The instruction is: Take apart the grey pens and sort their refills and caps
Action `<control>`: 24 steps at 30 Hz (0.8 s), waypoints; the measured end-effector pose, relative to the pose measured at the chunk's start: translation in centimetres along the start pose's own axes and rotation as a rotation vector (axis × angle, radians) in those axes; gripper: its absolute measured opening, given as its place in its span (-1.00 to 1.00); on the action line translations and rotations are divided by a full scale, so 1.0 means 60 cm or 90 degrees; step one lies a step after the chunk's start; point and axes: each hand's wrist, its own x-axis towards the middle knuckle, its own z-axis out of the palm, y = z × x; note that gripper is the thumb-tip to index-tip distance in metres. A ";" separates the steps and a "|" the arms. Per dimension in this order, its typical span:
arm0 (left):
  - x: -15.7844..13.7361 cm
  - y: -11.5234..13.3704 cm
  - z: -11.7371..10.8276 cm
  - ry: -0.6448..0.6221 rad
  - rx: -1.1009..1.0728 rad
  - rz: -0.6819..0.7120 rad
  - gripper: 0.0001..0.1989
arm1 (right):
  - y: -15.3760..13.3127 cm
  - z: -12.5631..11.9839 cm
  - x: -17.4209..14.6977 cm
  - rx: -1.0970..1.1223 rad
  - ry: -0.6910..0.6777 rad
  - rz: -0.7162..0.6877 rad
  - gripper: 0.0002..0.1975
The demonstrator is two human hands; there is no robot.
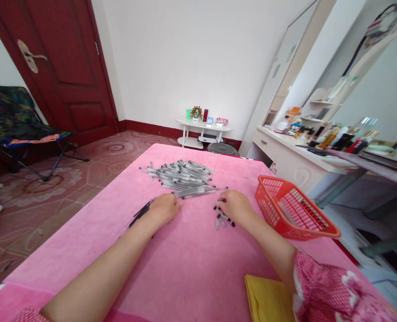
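My left hand [164, 209] rests low over the pink cloth with its fingers curled together; whatever they pinch is hidden. Beneath and beside its wrist lie several thin dark sticks [141, 213] that look like pen refills. My right hand [237, 206] is bent down with fingers drawn together, at the edge of a small group of black and clear pen caps [223, 217]. What its fingertips hold is too small to make out. Just beyond both hands spreads a large heap of clear-barrelled pens [181, 175] with dark ends.
A red plastic basket [295, 210] stands to the right of my right hand. Folded yellow cloth [268, 297] lies near my right forearm. The pink-covered table [191, 268] has a dressing table [285, 147] on its right and a folding chair [20, 116] off to the left.
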 end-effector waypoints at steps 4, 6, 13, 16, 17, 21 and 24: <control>0.003 -0.005 -0.018 0.013 0.012 -0.042 -0.72 | -0.034 0.014 0.045 0.010 0.055 -0.084 -0.80; 0.004 -0.005 -0.017 0.024 0.070 -0.047 -0.71 | -0.050 0.027 0.062 0.026 0.065 -0.110 -0.76; 0.007 -0.005 -0.005 -0.011 0.053 0.016 -0.73 | -0.073 0.055 0.071 -0.019 0.092 -0.130 -0.82; 0.011 -0.007 0.008 -0.092 -0.034 0.041 -0.73 | -0.070 0.045 0.065 -0.018 0.104 -0.111 -0.85; 0.012 -0.007 0.012 -0.109 -0.074 0.046 -0.72 | -0.069 0.043 0.063 0.010 0.109 -0.091 -0.85; 0.010 0.012 0.023 -0.088 -0.373 0.079 -0.67 | -0.072 0.037 0.053 0.330 0.082 -0.036 -0.87; 0.001 0.036 0.021 -0.052 -0.651 0.122 -0.58 | -0.081 0.031 0.037 0.649 -0.056 -0.058 -0.91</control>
